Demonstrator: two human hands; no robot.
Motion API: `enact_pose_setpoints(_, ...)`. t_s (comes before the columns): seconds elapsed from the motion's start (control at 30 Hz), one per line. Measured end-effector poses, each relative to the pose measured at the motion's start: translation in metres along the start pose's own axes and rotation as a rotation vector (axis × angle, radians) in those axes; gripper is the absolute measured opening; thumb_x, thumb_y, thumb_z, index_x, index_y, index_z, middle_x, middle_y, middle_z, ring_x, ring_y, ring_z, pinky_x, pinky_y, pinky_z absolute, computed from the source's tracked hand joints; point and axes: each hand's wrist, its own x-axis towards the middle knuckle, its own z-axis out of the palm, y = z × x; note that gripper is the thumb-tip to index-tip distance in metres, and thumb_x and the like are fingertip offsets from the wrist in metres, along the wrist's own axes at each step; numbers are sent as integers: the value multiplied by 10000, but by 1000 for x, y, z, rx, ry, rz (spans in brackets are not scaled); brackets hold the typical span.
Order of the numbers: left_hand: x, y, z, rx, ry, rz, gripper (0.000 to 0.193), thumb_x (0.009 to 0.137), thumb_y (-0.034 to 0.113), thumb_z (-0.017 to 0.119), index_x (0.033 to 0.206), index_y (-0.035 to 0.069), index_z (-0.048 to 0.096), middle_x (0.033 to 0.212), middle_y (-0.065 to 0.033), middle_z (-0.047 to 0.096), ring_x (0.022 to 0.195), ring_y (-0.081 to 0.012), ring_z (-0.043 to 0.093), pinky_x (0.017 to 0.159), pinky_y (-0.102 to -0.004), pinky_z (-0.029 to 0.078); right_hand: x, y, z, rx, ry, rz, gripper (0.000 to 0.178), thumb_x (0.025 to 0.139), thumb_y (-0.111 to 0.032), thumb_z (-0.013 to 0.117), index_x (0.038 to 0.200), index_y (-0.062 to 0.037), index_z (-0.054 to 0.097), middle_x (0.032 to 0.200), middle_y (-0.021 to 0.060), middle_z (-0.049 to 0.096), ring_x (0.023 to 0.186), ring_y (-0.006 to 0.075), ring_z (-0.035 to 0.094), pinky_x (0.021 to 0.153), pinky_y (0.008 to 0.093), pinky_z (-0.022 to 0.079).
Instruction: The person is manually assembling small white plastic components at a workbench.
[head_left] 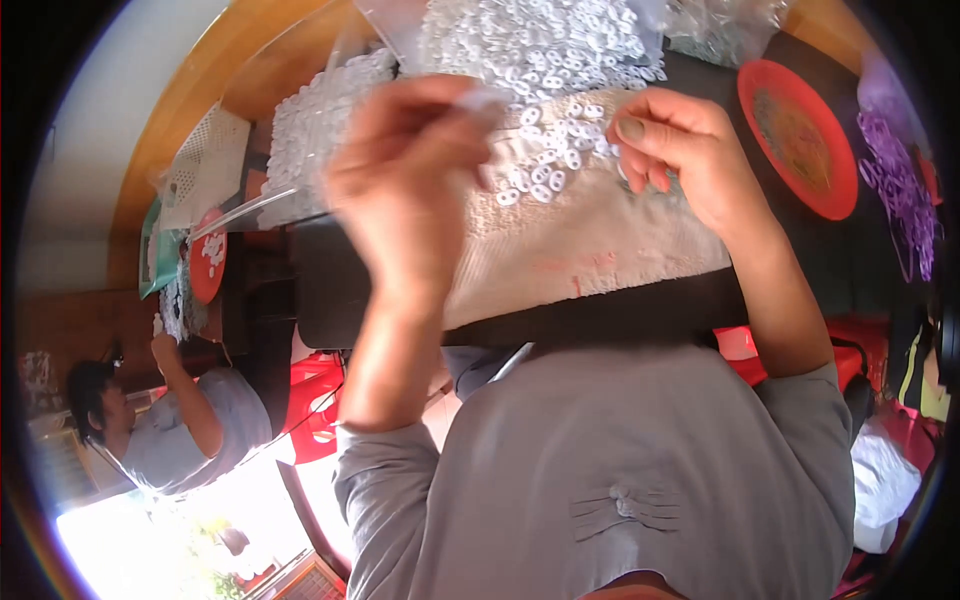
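Note:
My left hand [405, 165] is smeared by motion above the left part of a beige cloth [590, 255]. Its fingers pinch a small whitish piece [482, 98], too blurred to make out clearly. My right hand [680, 140] is at the cloth's right side, thumb and fingertips closed together at a small white plastic piece. Between the hands lie several loose white oval plastic pieces with two holes [541, 193]. A large heap of the same white pieces [530, 45] rises just beyond the cloth.
Another pile of white pieces [325, 120] lies at the left behind clear plastic. To the right are a red plate [840, 190] and purple looped strips [895, 190]. A white perforated basket [205, 165] stands far left. Another person [190, 420] works at lower left near a red dish [209, 280].

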Motion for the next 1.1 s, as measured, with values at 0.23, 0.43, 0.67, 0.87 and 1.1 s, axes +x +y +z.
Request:
enact_pose_setpoints(0.23, 74, 36, -110, 902, 216, 433, 125, 741, 16, 772, 845, 11, 702, 802, -76, 675, 648, -120, 598, 532, -241, 453, -2, -7, -2, 13, 29, -77, 228, 933, -240, 602, 883, -21, 640, 645, -2, 557, 577, 78, 531, 511, 216, 332)
enact_pose_setpoints(0.43, 32, -3, -58, 764, -85, 287, 70, 790, -3, 726, 853, 23, 709, 799, -18, 643, 688, -90, 568, 606, -245, 466, -5, 0, -6, -42, 128, -138, 192, 929, -209, 602, 887, -27, 646, 644, -7, 564, 580, 65, 528, 513, 212, 330)
enact_pose_setpoints(0.67, 14, -80, -16, 780, -530, 135, 126, 755, 78, 731, 855, 23, 678, 823, -119, 653, 709, -262, 652, 649, -351, 518, 3, 10, -6, -73, 128, -73, 160, 901, -191, 644, 882, -31, 643, 654, -22, 560, 564, 48, 474, 520, 203, 334)
enact_pose_setpoints(0.87, 11, -102, -3, 1026, -603, 353, 57, 756, 80, 676, 768, 49, 629, 813, -115, 622, 758, -324, 636, 660, -421, 513, 9, 21, -28, -803, 107, -265, 108, 833, -104, 640, 801, -19, 580, 601, 32, 496, 582, 115, 486, 557, 290, 395)
enact_pose_setpoints(1.1, 0, -76, -3, 671, -563, 72, 123, 714, -26, 693, 772, 18, 594, 769, -92, 604, 625, -241, 602, 581, -323, 479, 0, 0, -32, -1077, -101, -102, 42, 705, -20, 577, 732, -41, 601, 690, 130, 596, 701, 321, 602, 634, 420, 451)
